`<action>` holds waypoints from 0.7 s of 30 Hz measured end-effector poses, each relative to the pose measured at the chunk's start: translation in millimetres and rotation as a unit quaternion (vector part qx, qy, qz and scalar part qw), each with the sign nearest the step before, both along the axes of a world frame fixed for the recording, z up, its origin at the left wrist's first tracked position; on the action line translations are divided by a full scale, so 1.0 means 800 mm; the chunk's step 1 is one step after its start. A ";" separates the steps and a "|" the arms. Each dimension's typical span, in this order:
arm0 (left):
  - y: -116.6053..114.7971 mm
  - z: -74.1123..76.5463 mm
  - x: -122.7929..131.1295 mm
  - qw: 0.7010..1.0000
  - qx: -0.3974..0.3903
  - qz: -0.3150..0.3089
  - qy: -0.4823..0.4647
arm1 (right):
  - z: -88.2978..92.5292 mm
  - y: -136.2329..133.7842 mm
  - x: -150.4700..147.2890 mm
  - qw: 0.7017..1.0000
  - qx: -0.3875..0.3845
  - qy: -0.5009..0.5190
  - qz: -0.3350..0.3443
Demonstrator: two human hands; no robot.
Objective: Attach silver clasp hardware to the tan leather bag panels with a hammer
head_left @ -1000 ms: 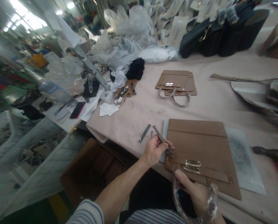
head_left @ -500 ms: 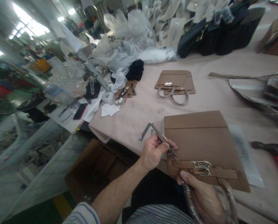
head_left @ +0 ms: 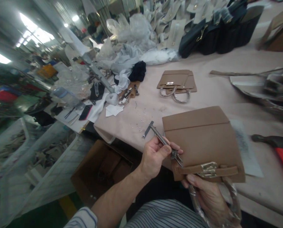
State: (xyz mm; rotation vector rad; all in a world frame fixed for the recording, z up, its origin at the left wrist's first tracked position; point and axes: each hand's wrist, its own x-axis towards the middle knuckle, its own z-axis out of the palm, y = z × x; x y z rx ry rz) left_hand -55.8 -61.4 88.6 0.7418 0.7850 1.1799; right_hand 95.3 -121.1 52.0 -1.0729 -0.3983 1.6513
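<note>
A slim metal tool with a forked tip point(head_left: 160, 136) is in my left hand point(head_left: 155, 155), the fingers closed round it. The forked end lies close to the strap corner of a brown leather bag panel point(head_left: 196, 133); whether it touches cannot be made out. My right hand point(head_left: 209, 196) grips the panel's near edge between thumb and fingers, beside a plastic-wrapped handle point(head_left: 235, 202). A silver buckle point(head_left: 208, 169) sits on the strap just above that thumb. A flat metal strip point(head_left: 148, 129) shows at the tool's far end.
Farther back lie brown panels with wrapped handles point(head_left: 176, 80). A red-handled hammer point(head_left: 275, 142) is at the right. Small bits point(head_left: 141, 120) are scattered near the left edge. Below stands an open cardboard box point(head_left: 84, 175). Black bags point(head_left: 217, 38) and plastic wrapping point(head_left: 136, 30) line the back.
The bag panel's near edge has been raised and tilted slightly, and the buckle shows at a flatter angle. Both hands keep their holds. The view has shifted a little.
</note>
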 end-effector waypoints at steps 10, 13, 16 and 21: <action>-0.011 -0.004 -0.006 0.997 0.060 -0.012 0.048 | 0.000 -0.009 -0.009 1.000 0.004 0.012 -0.021; -0.011 -0.006 -0.006 0.996 0.072 -0.001 0.060 | 0.000 -0.008 -0.011 1.000 0.000 0.008 -0.025; -0.010 -0.007 -0.006 0.995 0.081 0.005 0.051 | -0.003 -0.007 -0.012 0.999 -0.001 0.003 -0.035; -0.007 -0.009 -0.009 0.996 0.083 -0.013 0.042 | -0.006 -0.009 -0.012 0.999 -0.007 0.002 -0.034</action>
